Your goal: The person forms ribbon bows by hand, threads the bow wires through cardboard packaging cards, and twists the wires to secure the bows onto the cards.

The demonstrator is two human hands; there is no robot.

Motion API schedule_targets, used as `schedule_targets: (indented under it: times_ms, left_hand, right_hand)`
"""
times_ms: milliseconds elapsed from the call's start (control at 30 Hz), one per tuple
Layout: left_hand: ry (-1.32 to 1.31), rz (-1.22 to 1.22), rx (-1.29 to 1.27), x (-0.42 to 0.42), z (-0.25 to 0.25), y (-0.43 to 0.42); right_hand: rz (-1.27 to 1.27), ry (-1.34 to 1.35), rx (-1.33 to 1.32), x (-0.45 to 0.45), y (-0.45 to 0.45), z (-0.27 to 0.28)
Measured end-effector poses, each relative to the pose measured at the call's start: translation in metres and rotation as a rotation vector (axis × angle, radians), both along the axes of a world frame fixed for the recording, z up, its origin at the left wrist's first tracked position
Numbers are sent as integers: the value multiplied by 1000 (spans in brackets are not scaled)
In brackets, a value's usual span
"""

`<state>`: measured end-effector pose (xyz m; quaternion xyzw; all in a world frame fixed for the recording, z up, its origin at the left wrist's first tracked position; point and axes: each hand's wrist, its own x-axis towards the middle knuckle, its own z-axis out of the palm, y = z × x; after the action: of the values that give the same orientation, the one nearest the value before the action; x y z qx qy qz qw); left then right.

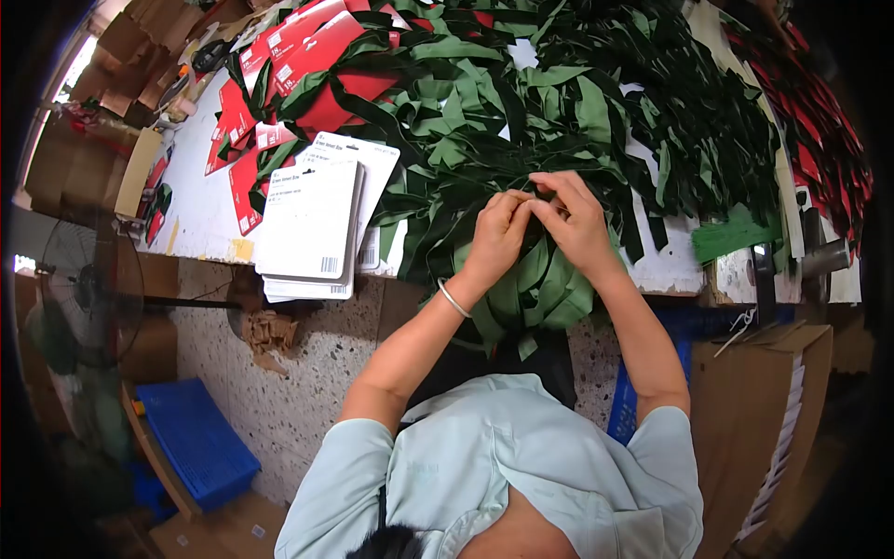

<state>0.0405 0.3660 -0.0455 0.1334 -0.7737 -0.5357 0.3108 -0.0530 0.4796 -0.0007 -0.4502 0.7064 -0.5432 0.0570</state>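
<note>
My left hand [498, 231] and my right hand [575, 222] meet fingertip to fingertip over a heap of green velvet ribbons [447, 116]. Both are closed in a pinch, thumb against fingers. Whatever lies between the fingertips is too small and covered to make out. Loose ribbon ends [540, 289] hang over the table's front edge below my wrists. To the left of my left hand, a stack of white printed cards [307, 219] juts over the edge. Their print appears to read "Green Velvet Bow".
Red cards [317, 61] with green ribbons lie at the table's [191, 219] back left. Red and dark ribbons [819, 140] are heaped at the far right. A cardboard box [745, 410] stands below right, a blue crate [196, 438] and a fan [88, 275] at left.
</note>
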Motion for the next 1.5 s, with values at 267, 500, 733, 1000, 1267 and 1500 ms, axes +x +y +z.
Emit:
schedule_targets:
  times_ms: [267,500,733,1000,1267,1500]
  left_hand:
    - [-83,-83,595,-10,-4,-27]
    - [12,103,442,10,8,0]
    - [-5,153,-510,-4,-2,14]
    - [-69,89,-967,-16,-10,18]
    - [-67,92,-988,-14,-9,18]
    - [-65,55,-929,-10,-11,16]
  right_hand:
    - [-48,-313,6,19,18,-22]
    - [-44,-507,5,7,22,-16]
    - [1,-584,-32,-6,15,-4]
    - [23,-514,22,-36,-24,-2]
    - [98,-514,62,-37,-23,4]
    - [226,-594,201,-41,-31,15]
